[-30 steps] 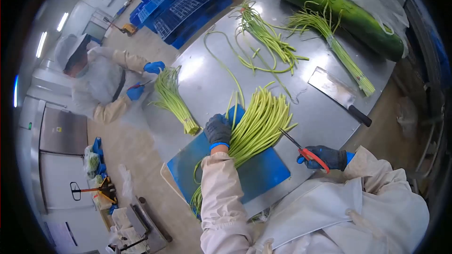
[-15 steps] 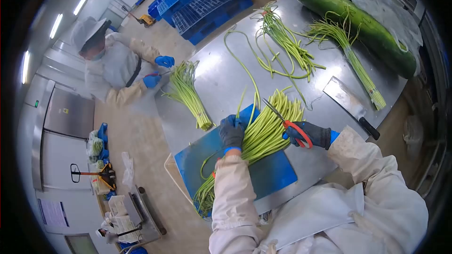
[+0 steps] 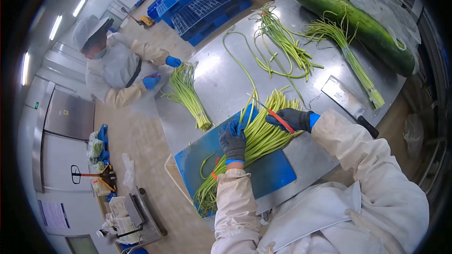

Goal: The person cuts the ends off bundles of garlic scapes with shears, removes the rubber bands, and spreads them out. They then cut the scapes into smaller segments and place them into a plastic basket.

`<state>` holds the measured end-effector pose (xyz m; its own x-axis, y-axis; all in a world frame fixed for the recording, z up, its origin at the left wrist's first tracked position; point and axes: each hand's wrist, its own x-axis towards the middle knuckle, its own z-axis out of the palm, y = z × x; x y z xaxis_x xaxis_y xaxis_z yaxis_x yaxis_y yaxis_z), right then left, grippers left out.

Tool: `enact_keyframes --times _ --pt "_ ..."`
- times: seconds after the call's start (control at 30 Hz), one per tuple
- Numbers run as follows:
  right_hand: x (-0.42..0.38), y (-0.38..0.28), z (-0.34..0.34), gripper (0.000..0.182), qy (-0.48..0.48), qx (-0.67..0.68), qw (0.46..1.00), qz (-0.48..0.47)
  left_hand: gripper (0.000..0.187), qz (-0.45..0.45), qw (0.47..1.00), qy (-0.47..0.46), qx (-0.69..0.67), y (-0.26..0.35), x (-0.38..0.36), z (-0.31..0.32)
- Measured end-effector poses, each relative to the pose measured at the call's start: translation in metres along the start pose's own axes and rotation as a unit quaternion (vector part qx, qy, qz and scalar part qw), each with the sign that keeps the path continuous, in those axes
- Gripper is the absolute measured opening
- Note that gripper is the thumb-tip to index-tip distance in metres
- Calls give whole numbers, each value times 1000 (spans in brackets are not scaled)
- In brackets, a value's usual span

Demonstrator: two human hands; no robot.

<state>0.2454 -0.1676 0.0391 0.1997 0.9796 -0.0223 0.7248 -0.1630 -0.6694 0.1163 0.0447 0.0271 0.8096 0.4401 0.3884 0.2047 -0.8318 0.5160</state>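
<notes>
A grey-gloved left hand, my left hand (image 3: pixel 232 142), pinches the stem of a long garlic scape (image 3: pixel 246 71) that trails up across the table. My right hand (image 3: pixel 292 119), in the same kind of glove, grips orange-handled scissors (image 3: pixel 281 121). Their blades point up and left, close to the long stems beside my left hand. Beneath both hands a thick bundle of garlic scapes (image 3: pixel 268 136) lies slantwise over a blue cutting board (image 3: pixel 278 171). An orange band (image 3: pixel 214 175) circles it near the thin ends.
On the steel table (image 3: pixel 216 91) lie further scape bundles (image 3: pixel 190 96), a cleaver (image 3: pixel 344 98) with a black handle, a large winter melon (image 3: pixel 353 26) and a clear plastic bag (image 3: pixel 386 14). Across the table a co-worker (image 3: pixel 125 63) in blue gloves stands beside one bundle.
My right hand has brought the scissors left and down, nearer my left hand. My left hand has shifted slightly downward. The co-worker's upper hand has moved a little toward the bundle.
</notes>
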Motion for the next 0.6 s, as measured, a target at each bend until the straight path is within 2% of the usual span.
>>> enact_keyframes --times 0.07,0.1,0.13,0.2,0.23,0.27,0.33,0.37,0.4,0.43,0.47,0.53,0.57,0.6 --pt "1 -27 -20 42 -15 156 971 178 20 17 1000 -5 3 0 0 0" --pt "-1 -23 -18 37 16 90 987 132 20 4 1000 -15 4 0 0 -1" --pt "-6 -22 -16 37 18 90 987 135 21 -8 1000 -26 5 0 1 -2" --pt "-17 -22 -7 37 97 165 962 195 23 -14 999 -41 18 -3 3 -2" --pt "-26 -24 -6 48 118 224 936 244 24 -21 998 -54 32 -5 4 -1" --pt "-36 -22 -2 48 121 224 935 247 24 -19 998 -56 30 -7 6 0" --pt "-58 -15 5 53 186 224 947 135 31 -49 997 -62 5 -12 10 4" --pt "-67 -13 5 53 77 323 899 284 31 -47 997 -65 4 -10 12 7" --pt "-76 -15 7 53 79 325 897 288 34 12 999 -23 36 0 15 7" --pt "-85 -16 9 52 74 401 862 301 37 72 995 20 66 9 21 11" --pt "-91 -17 11 51 68 474 821 311 37 75 995 17 63 17 25 18" --pt "-94 -10 18 51 72 470 827 302 40 164 984 -20 62 37 27 34" --pt "-93 -5 23 50 77 450 840 292 34 120 990 -57 43 50 29 44" --pt "-92 -2 24 50 83 429 855 280 34 122 990 -57 42 53 29 54"
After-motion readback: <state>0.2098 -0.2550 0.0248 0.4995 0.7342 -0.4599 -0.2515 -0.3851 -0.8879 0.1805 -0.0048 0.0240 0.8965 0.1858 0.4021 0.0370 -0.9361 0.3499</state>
